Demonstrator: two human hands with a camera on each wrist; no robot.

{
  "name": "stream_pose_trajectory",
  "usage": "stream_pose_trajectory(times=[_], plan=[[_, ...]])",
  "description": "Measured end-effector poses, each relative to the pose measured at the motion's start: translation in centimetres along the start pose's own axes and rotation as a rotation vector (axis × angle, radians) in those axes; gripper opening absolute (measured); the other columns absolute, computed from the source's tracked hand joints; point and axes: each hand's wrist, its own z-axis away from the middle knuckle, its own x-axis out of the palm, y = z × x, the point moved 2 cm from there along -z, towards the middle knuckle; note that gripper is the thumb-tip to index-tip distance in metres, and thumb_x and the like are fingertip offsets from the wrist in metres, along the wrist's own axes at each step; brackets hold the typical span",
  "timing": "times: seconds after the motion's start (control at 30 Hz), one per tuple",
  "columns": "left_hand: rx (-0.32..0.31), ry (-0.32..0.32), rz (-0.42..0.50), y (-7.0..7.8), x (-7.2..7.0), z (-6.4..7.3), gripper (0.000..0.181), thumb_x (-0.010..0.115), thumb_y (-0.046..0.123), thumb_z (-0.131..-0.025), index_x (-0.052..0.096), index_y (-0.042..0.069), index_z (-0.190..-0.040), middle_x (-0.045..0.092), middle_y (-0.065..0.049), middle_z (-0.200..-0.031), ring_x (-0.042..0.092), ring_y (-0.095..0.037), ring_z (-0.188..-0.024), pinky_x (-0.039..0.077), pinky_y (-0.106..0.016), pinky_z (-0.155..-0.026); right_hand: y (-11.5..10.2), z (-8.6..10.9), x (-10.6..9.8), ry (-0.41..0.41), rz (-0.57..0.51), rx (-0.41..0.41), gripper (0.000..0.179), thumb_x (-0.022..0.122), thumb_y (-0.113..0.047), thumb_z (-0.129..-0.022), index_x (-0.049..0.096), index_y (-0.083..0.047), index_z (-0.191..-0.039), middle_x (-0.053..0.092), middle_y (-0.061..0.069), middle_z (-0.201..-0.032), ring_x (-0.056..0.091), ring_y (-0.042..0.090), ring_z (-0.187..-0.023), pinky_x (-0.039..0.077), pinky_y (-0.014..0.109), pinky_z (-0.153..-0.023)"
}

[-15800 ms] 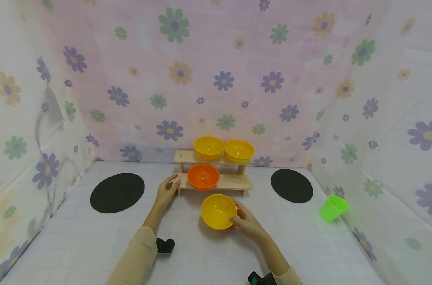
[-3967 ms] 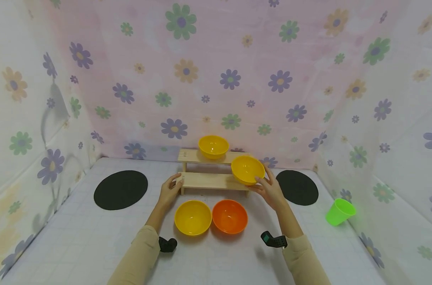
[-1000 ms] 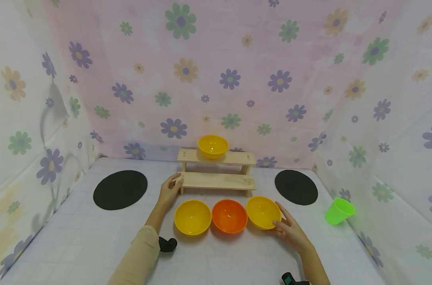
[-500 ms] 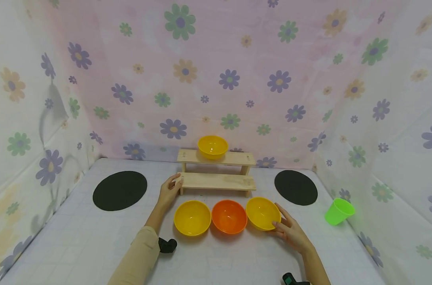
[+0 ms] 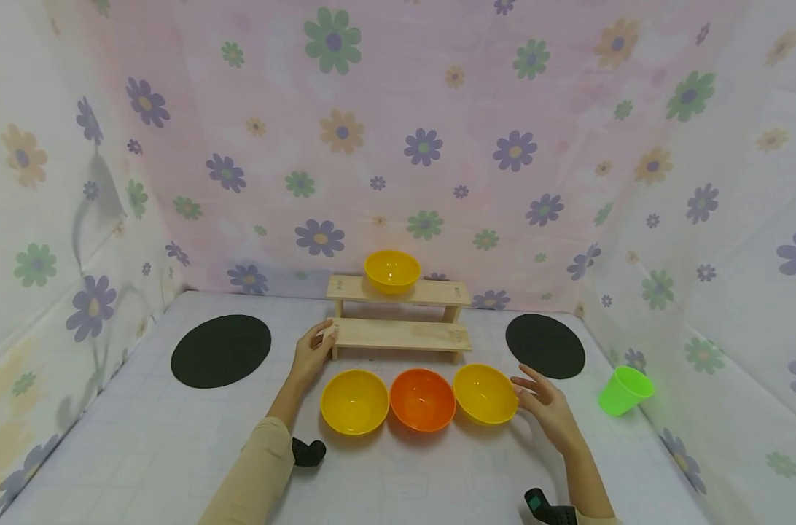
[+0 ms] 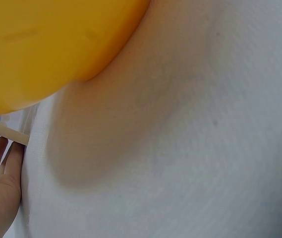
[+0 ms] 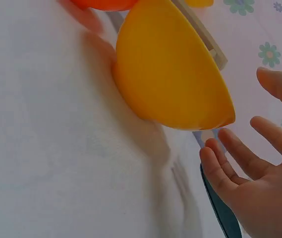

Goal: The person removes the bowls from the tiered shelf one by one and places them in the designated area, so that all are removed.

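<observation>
Three bowls stand in a row on the table in front of a two-step wooden stand: a yellow bowl at left, an orange bowl in the middle and another yellow bowl at right. One more yellow bowl sits on the stand's upper step. My left hand grips the left end of the lower step. My right hand is beside the right yellow bowl, its fingers spread; in the right wrist view a gap shows between this hand and the bowl's rim.
Black round mats lie on the table, one at left and one at right. A green cup leans over at the far right near the flowered side wall. Flowered cloth rises behind the stand.
Over the span, the orange bowl and a yellow bowl came down from the stand to the row. Just now my right hand let go of the right yellow bowl and moved off rightward.
</observation>
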Motion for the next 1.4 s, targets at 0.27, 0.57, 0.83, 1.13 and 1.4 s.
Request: stream_pose_trajectory(times=[0.27, 0.57, 0.83, 1.13, 1.4], plan=[[-0.008, 0.011, 0.02, -2.3, -0.2, -1.3, 0.044, 0.057, 0.013, -0.094, 0.048, 0.001, -0.135, 0.045, -0.022, -0.138, 0.052, -0.03, -0.113, 0.047, -0.014, -0.074, -1.3, -1.8, -0.3, 0.06, -0.145, -0.083, 0.053, 0.053, -0.019, -0.097, 0.034, 0.004, -0.14, 0.053, 0.026, -0.126, 0.062, 0.007, -0.097, 0.05, 0.021, -0.082], [0.006, 0.028, -0.01, -3.1, -0.1, -1.7, 0.044, 0.058, 0.019, -0.094, 0.05, 0.004, -0.135, 0.047, -0.019, -0.137, 0.054, -0.023, -0.108, 0.047, -0.015, -0.076, -4.6, -5.2, 0.3, -0.022, -0.227, -0.129, 0.056, 0.054, -0.017, -0.097, 0.031, 0.005, -0.142, 0.058, -0.005, -0.113, 0.062, 0.007, -0.098, 0.049, 0.021, -0.085], [-0.018, -0.007, -0.003, -0.7, -0.1, -0.5, 0.043, 0.055, 0.01, -0.095, 0.047, -0.002, -0.135, 0.044, -0.025, -0.137, 0.051, -0.033, -0.113, 0.048, -0.022, -0.08, -7.3, -8.1, 1.8, -0.098, -0.313, -0.1, 0.059, 0.055, -0.023, -0.096, 0.03, -0.001, -0.145, 0.049, 0.021, -0.131, 0.061, 0.015, -0.102, 0.05, 0.025, -0.086], [-0.011, 0.002, 0.002, -1.8, -0.1, -1.0, 0.043, 0.056, 0.013, -0.095, 0.048, 0.002, -0.135, 0.047, -0.023, -0.135, 0.054, -0.028, -0.11, 0.049, -0.019, -0.079, -8.8, -10.6, 4.1, -0.163, -0.408, -0.083, 0.06, 0.054, -0.02, -0.097, 0.026, 0.001, -0.146, 0.033, 0.033, -0.14, 0.056, 0.032, -0.113, 0.049, 0.029, -0.089], [-0.007, 0.018, -0.001, -3.1, -0.2, -1.7, 0.044, 0.057, 0.018, -0.095, 0.049, 0.004, -0.135, 0.046, -0.02, -0.138, 0.053, -0.026, -0.11, 0.047, -0.014, -0.076, -9.5, -12.5, 6.2, -0.17, -0.469, -0.066, 0.056, 0.052, -0.014, -0.097, 0.028, 0.001, -0.145, 0.036, 0.031, -0.138, 0.062, 0.011, -0.093, 0.048, 0.036, -0.091]])
